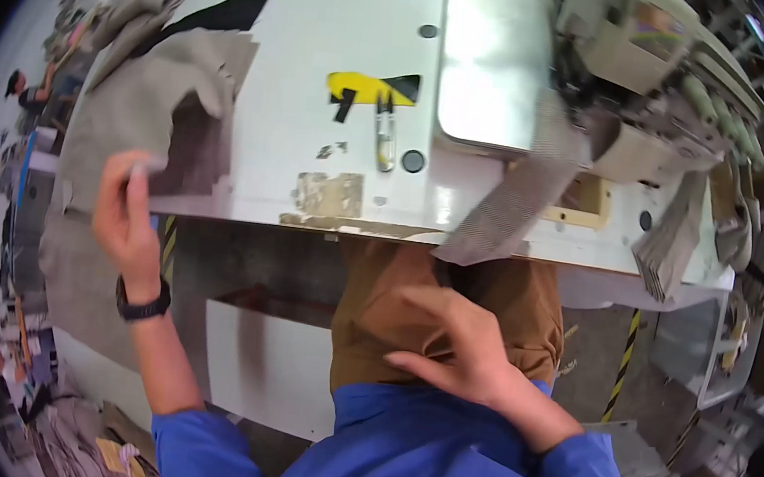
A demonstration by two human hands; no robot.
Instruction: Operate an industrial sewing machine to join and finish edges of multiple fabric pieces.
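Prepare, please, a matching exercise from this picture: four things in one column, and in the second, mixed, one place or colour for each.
1. left hand
2. right hand
3. thread snips
4. wristwatch

A. on the white table, near yellow tape
B. black
C. by the grey fabric
D. above the brown-clothed lap

Pairs: 1-C, 2-D, 3-A, 4-B

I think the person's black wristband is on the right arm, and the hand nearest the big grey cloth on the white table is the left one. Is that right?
Not quite: the black wristband is on the left arm, as the head view shows. The hand nearest the big grey cloth on the white table is indeed the left hand.
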